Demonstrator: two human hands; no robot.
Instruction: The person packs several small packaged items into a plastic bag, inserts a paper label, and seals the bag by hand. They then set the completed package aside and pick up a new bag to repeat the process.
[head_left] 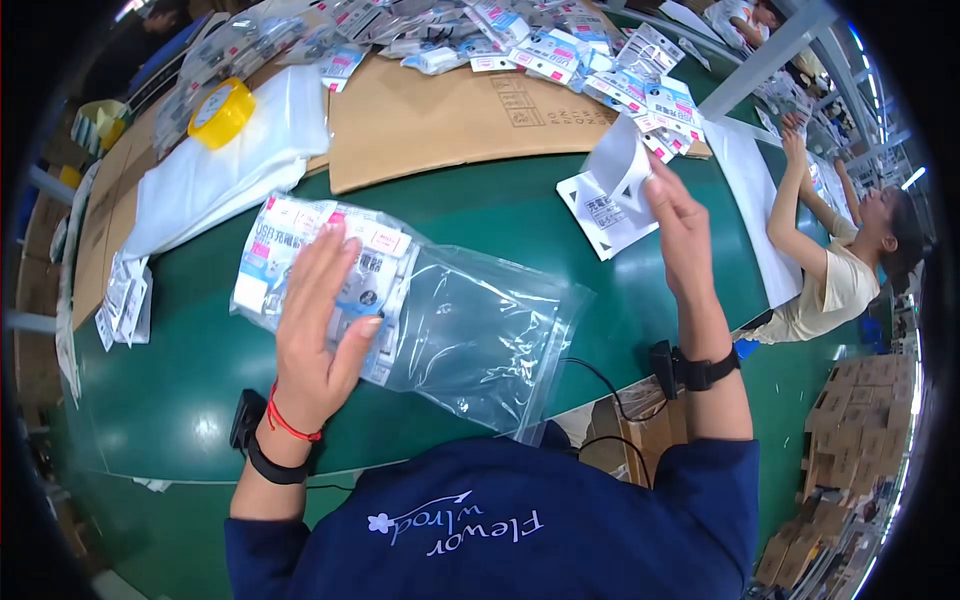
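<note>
A clear plastic bag [490, 330] lies on the green table in front of me, its loose end stretching right toward the table's near edge. Flat white and blue retail packets [262, 250] fill its left end. My left hand [318, 330] rests on those packets through the film, fingers extended and thumb apart. To the right is a small stack of white printed labels [610, 228] with dark corner marks. My right hand [682, 225] pinches the edge of the top label [618, 155], which curls up from the stack.
Many similar packets [550, 50] are heaped at the back on brown cardboard [420, 120]. Yellow tape [222, 112] sits on clear bags [220, 190] at left, near several small packets [125, 305]. A co-worker [840, 250] is at right. Black cables [610, 385] hang by the near edge.
</note>
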